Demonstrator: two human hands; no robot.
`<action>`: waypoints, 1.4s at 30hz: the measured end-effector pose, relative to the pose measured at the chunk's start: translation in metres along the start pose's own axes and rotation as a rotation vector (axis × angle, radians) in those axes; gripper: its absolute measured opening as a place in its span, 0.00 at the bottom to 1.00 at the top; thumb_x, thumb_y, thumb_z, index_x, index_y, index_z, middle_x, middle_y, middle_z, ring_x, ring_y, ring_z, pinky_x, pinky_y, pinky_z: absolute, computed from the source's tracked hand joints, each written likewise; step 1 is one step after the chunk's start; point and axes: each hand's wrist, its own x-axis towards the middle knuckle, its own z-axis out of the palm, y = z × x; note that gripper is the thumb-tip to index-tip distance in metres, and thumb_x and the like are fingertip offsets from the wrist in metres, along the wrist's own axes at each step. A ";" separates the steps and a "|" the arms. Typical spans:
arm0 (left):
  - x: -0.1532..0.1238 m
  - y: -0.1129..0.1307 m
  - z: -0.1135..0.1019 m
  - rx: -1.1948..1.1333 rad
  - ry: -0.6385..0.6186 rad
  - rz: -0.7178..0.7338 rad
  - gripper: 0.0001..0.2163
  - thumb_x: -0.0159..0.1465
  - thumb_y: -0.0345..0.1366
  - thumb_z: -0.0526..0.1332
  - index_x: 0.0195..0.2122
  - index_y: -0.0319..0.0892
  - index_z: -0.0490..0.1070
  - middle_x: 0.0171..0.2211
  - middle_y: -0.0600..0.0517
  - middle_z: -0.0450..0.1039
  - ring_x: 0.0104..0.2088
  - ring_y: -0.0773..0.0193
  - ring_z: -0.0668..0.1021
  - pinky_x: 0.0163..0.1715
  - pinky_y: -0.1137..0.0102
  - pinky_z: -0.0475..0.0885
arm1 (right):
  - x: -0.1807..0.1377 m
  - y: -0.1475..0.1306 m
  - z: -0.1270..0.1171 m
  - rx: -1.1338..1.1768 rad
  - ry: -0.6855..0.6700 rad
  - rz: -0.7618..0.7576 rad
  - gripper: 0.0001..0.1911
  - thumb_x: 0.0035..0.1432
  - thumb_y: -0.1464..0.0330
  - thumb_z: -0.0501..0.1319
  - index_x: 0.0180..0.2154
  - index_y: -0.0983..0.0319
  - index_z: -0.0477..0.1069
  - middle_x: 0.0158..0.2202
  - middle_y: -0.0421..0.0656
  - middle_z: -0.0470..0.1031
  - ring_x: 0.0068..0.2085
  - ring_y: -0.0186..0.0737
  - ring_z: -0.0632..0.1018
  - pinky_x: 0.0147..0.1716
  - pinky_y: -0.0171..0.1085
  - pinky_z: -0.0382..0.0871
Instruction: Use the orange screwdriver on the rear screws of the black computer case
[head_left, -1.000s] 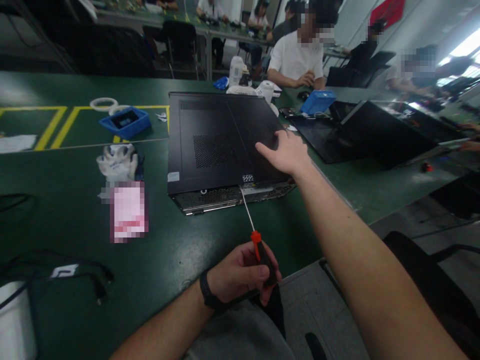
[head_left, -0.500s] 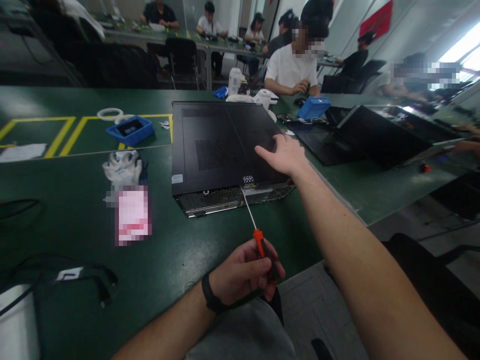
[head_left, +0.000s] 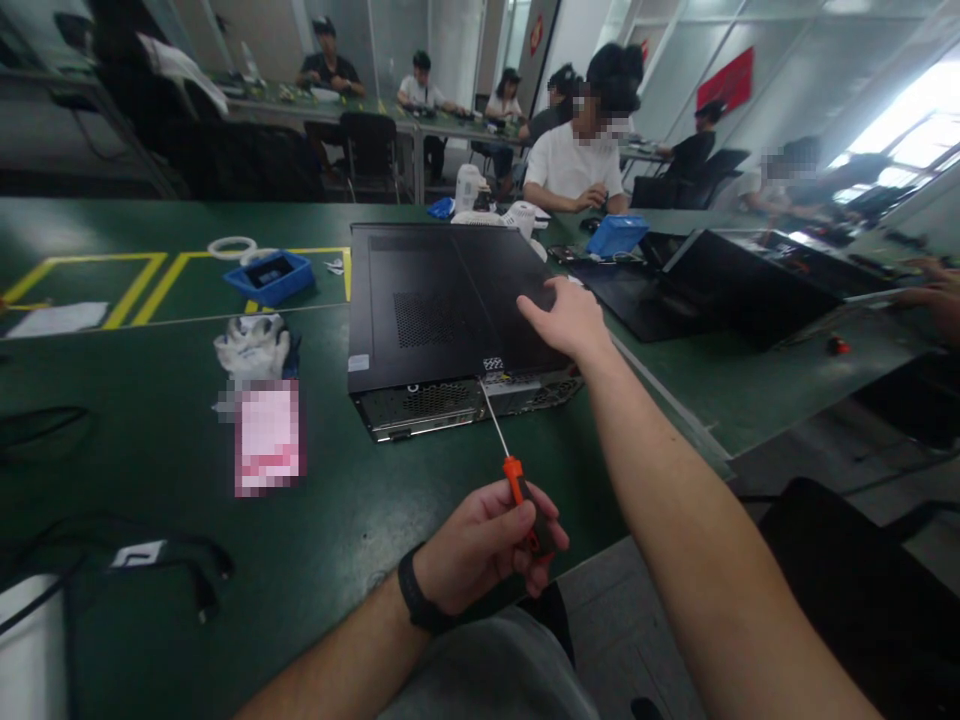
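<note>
A black computer case point(head_left: 435, 270) lies flat on the green table, its rear panel point(head_left: 439, 402) facing me. My left hand point(head_left: 499, 535), with a black band at the wrist, is closed around the orange and dark handle of a screwdriver point(head_left: 514, 470). The screwdriver's tip meets the top edge of the rear panel, near a checkered label point(head_left: 493, 364). Exactly what the tip sits on is too small to make out. Resting on the right side of the case top is my right hand point(head_left: 566, 315), fingers spread, with nothing in it.
Left of the case are a blue bin point(head_left: 271, 278), white gloves point(head_left: 255, 348), a pink blurred packet point(head_left: 268, 440) and black cables point(head_left: 172, 560). Another opened case point(head_left: 750, 275) and a blue box point(head_left: 616, 237) stand to the right. A person in white point(head_left: 574, 170) sits opposite.
The camera view has tilted slightly upward, so the scene sits lower. Both hands keep their places, the screwdriver tip still at the rear edge, its handle turned a little in my left hand.
</note>
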 end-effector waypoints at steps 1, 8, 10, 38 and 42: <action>0.000 0.000 0.000 0.008 0.000 0.001 0.19 0.63 0.48 0.73 0.43 0.39 0.74 0.36 0.49 0.81 0.24 0.69 0.80 0.24 0.75 0.75 | -0.004 -0.001 -0.001 0.044 0.058 -0.014 0.31 0.61 0.48 0.60 0.56 0.63 0.73 0.58 0.57 0.77 0.59 0.61 0.75 0.62 0.59 0.66; 0.000 0.002 0.001 0.065 0.026 0.035 0.19 0.63 0.48 0.72 0.44 0.39 0.75 0.36 0.47 0.82 0.25 0.71 0.79 0.25 0.77 0.73 | -0.119 -0.016 -0.007 0.575 0.341 -0.118 0.22 0.68 0.55 0.56 0.57 0.59 0.70 0.57 0.52 0.77 0.58 0.48 0.78 0.59 0.51 0.72; 0.000 0.002 0.002 0.085 0.039 0.047 0.19 0.62 0.49 0.73 0.43 0.39 0.75 0.36 0.47 0.82 0.24 0.72 0.78 0.24 0.78 0.72 | -0.166 -0.014 -0.003 0.685 0.324 -0.198 0.21 0.70 0.56 0.55 0.58 0.58 0.70 0.58 0.52 0.76 0.58 0.49 0.78 0.57 0.52 0.74; -0.026 0.075 0.008 1.664 0.753 0.827 0.10 0.69 0.39 0.64 0.51 0.45 0.73 0.51 0.46 0.79 0.54 0.54 0.79 0.59 0.56 0.71 | -0.272 -0.053 -0.012 0.492 0.416 -0.415 0.24 0.63 0.74 0.57 0.60 0.61 0.67 0.45 0.51 0.78 0.44 0.46 0.79 0.40 0.47 0.80; -0.009 0.101 0.007 2.090 0.663 0.977 0.16 0.70 0.36 0.62 0.58 0.40 0.71 0.60 0.40 0.77 0.64 0.49 0.75 0.66 0.49 0.67 | -0.273 -0.057 -0.011 0.491 0.448 -0.380 0.20 0.64 0.75 0.56 0.57 0.62 0.68 0.39 0.48 0.79 0.37 0.42 0.79 0.33 0.42 0.78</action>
